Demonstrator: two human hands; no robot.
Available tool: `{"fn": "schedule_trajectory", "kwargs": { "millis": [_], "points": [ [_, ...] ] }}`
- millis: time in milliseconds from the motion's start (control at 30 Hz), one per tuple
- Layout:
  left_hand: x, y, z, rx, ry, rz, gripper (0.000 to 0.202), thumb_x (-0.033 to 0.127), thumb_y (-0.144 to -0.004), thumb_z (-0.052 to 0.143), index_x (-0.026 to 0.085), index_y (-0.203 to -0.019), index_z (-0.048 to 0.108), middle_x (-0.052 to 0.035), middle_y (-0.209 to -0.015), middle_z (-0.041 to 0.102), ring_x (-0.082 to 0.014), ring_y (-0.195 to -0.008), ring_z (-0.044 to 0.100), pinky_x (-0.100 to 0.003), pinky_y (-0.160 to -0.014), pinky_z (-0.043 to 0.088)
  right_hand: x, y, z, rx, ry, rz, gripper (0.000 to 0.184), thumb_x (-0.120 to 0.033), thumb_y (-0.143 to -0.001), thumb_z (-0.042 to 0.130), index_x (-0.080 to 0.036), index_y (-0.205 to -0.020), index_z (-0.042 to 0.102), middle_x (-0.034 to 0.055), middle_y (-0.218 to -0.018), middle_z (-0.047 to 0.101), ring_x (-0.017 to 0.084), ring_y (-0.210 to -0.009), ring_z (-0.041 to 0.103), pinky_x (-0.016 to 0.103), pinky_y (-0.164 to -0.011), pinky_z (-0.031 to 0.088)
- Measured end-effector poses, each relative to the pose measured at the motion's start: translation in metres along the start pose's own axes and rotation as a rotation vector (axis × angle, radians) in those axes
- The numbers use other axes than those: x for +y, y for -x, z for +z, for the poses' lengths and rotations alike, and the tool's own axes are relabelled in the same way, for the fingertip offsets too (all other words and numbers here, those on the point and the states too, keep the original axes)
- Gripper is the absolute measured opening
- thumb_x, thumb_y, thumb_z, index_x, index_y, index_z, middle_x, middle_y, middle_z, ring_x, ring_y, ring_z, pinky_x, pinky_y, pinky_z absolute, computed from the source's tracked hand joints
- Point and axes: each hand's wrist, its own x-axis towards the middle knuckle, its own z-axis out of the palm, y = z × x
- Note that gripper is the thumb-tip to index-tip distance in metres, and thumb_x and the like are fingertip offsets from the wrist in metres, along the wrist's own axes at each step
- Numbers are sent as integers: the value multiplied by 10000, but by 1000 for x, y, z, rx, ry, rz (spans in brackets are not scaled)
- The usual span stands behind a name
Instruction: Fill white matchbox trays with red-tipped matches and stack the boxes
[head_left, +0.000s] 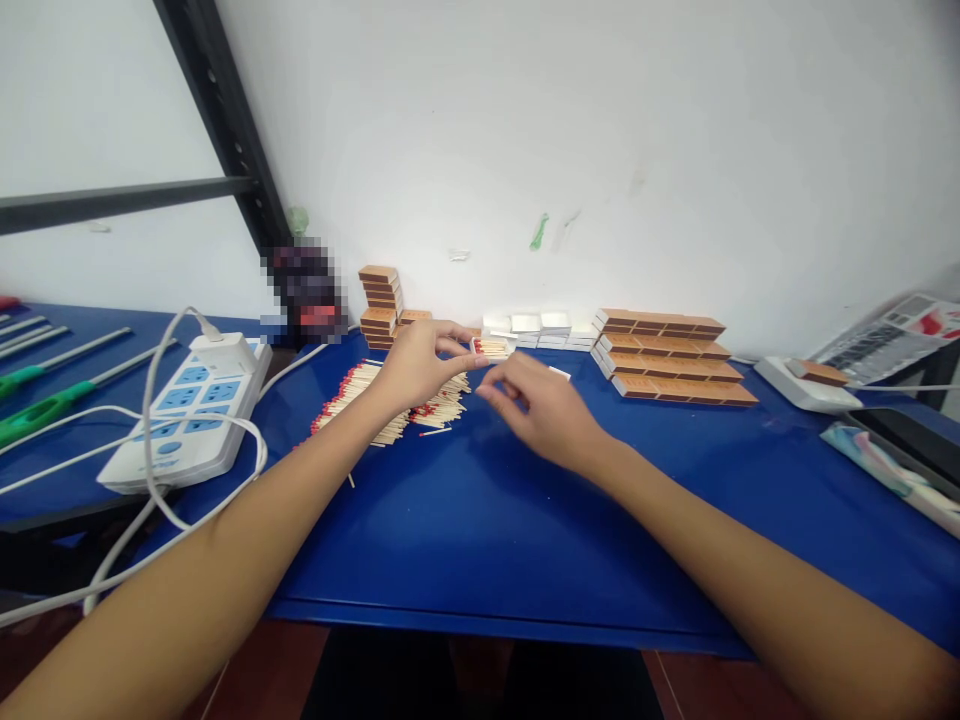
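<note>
My left hand (pixel 420 368) grips a small white matchbox tray (pixel 511 344) between thumb and fingers. Matches (pixel 491 348) with red heads lie inside it. Just to its right and nearer me is my right hand (pixel 544 405), its fingers curled and thumb drawn in to the forefinger; whatever they pinch, if anything, is too small to make out. Under and beside my left hand spreads a pile of loose red-headed matches (pixel 352 395), partly hidden by my wrist. A single match (pixel 436 432) lies at the pile's near edge.
White box trays (pixel 555 324) line the wall, beside stepped rows of brown matchboxes (pixel 667 358). More brown matchboxes (pixel 379 305) are stacked left. A power strip (pixel 187 410) with looping white cables and green-handled screwdrivers (pixel 52 408) occupy the left; a phone-like dark object (pixel 915 445) lies right.
</note>
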Motion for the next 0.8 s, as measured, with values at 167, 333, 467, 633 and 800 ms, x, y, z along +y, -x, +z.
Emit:
{"fn": "schedule_trajectory", "kwargs": {
  "millis": [167,333,467,633,800],
  "points": [
    [3,0,0,38,-2,9,240,330,-794,868,195,-953,750,-37,-873,828,-242,-914,790,-366,-876,564,-19,3,22,-289,-108,-13,80,-256,-1032,629,-198,-1065,673,45,-1017,621,159,-792,585,294,-743,451],
    [3,0,0,49,-4,20,238,318,-774,887,192,-920,747,-48,-904,827,-242,-905,788,-356,-845,565,-31,-1,29,-360,-74,100,77,-237,-1023,634,-183,-971,651,47,-1015,619,162,-791,577,299,-732,441],
    [3,0,1,31,-10,17,239,328,-789,874,200,-954,758,-33,-870,827,-241,-921,787,-363,-883,562,-36,-4,32,-364,-42,126,92,-243,-1030,625,-182,-961,638,49,-1002,633,165,-792,575,303,-728,429],
    [3,0,0,30,-39,-1,263,377,-807,859,210,-987,767,-40,-901,835,-259,-959,783,-388,-903,558,-39,-4,35,-321,-63,113,57,-222,-1023,633,-184,-1062,650,66,-1072,660,179,-860,609,309,-751,438],
    [3,0,0,30,-47,-7,281,395,-797,864,207,-982,768,-47,-898,833,-258,-945,781,-387,-893,558,-39,-6,34,-341,-76,117,63,-209,-1028,615,-184,-997,664,58,-1035,672,165,-819,589,309,-756,433]
  ]
}}
